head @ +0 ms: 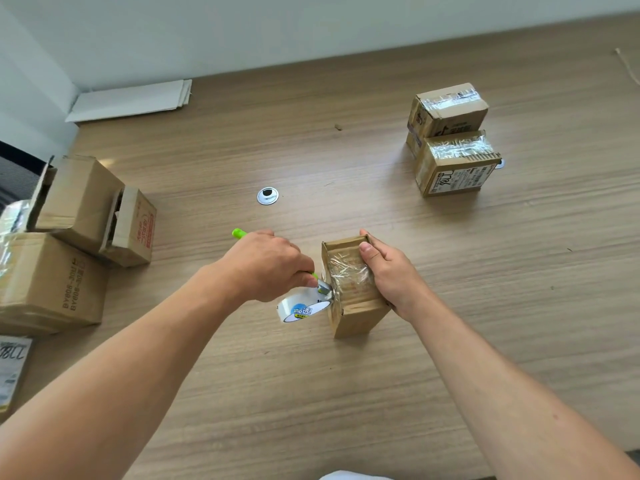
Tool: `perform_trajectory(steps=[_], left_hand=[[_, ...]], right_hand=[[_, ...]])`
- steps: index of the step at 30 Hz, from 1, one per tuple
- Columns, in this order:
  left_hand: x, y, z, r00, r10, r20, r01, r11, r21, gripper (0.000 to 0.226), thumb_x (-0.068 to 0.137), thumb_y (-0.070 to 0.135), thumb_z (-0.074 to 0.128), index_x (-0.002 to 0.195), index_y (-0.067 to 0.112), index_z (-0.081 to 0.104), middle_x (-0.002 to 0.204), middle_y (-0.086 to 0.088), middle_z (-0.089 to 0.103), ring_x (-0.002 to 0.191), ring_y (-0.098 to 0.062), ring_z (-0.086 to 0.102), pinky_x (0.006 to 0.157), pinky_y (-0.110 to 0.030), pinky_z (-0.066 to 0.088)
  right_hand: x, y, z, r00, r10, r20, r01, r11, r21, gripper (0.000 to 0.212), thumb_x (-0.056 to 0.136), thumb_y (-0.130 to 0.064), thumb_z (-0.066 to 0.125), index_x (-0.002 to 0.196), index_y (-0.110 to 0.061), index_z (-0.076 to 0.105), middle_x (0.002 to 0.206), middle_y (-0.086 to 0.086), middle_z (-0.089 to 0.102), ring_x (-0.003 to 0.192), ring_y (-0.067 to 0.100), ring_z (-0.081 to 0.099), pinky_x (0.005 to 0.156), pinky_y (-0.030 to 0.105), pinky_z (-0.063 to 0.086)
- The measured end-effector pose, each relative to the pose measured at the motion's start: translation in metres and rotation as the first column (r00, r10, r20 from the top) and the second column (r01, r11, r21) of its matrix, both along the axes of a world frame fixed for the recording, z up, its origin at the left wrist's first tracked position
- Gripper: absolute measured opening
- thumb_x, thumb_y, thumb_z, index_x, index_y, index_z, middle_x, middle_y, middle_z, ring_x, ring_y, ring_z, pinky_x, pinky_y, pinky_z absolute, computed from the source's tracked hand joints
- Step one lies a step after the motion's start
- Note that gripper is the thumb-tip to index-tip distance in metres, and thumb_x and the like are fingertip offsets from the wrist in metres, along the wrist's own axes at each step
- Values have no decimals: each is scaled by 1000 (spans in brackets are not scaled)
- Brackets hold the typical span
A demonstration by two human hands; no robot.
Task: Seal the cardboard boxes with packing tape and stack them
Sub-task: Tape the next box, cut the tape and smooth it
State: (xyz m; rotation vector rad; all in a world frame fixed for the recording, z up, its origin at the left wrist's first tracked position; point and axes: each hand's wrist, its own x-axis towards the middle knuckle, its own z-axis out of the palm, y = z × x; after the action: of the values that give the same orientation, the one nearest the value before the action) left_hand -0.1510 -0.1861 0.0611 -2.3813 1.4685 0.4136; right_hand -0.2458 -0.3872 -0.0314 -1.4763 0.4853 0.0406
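A small cardboard box stands on the wooden table in front of me, clear tape across its top. My right hand grips the box from the right, thumb on the taped top. My left hand holds a green-handled utility knife; its metal blade end meets the tape at the box's left top edge. A roll of clear packing tape hangs beside the box's left side, joined to it by the tape strip.
Two taped boxes sit at the far right, a third stacked on them. Several boxes, some with open flaps, crowd the left edge. A metal cable grommet lies mid-table. Flat white sheets lie at the far left.
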Motion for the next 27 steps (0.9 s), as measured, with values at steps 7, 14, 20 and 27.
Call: perform_trajectory(steps=[7,14,20,27], left_hand=[[6,15,3,993,114,-21,-114,993,-4,45,102,62,28,115,36,61,105,12,67,105,-18,60,92,-36,42],[4,74,-59,764,513,-391,-633,713,-301,26,104,22,51,123,11,65,104,-6,57,100,-28,55,81,-27,34],[-47,97,-146,340,848,-407,-936,264,-232,28,99,17,60,123,4,60,110,-21,67,105,-40,59,87,-40,44],[-78,101,-183,17,873,-487,-987,-64,-149,10,97,19,61,97,12,53,101,-16,61,95,-34,53,79,-38,44]], right_hand=[[2,4,-1,1000,-13,4,13,1000,10,78,85,-50,56,153,-15,42,152,0,50,140,12,47,121,42,35],[2,3,-4,1000,-2,8,2,998,-58,98,72,-73,56,153,-21,42,152,-3,51,141,11,45,120,44,35],[3,4,-3,1000,-4,-6,4,997,-81,98,71,-74,55,153,-21,43,151,-3,51,141,11,45,121,43,34],[3,3,-6,1000,-4,-15,3,997,-71,98,71,-74,57,153,-22,42,151,-2,52,141,12,45,120,44,35]])
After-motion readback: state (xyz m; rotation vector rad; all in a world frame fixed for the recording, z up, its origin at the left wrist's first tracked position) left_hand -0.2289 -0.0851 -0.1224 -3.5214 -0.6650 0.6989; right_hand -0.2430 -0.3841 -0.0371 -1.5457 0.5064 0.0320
